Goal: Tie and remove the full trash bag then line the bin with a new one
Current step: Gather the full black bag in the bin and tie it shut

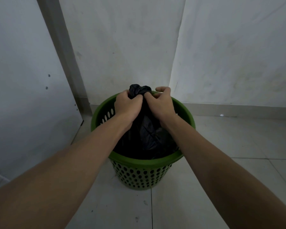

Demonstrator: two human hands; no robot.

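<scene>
A green perforated plastic bin (144, 164) stands on the tiled floor in a corner. A full black trash bag (147, 134) sits inside it, its top gathered into a bunched neck (139, 90) above the rim. My left hand (127, 103) grips the neck from the left with curled fingers. My right hand (162, 101) pinches the neck from the right, with one finger sticking out toward the wall. Both forearms reach in from the bottom corners and cover part of the bag.
White walls (122, 38) meet just behind the bin. A white panel with a grey frame (23, 80) stands at the left. Pale floor tiles (221, 146) lie to the right and in front.
</scene>
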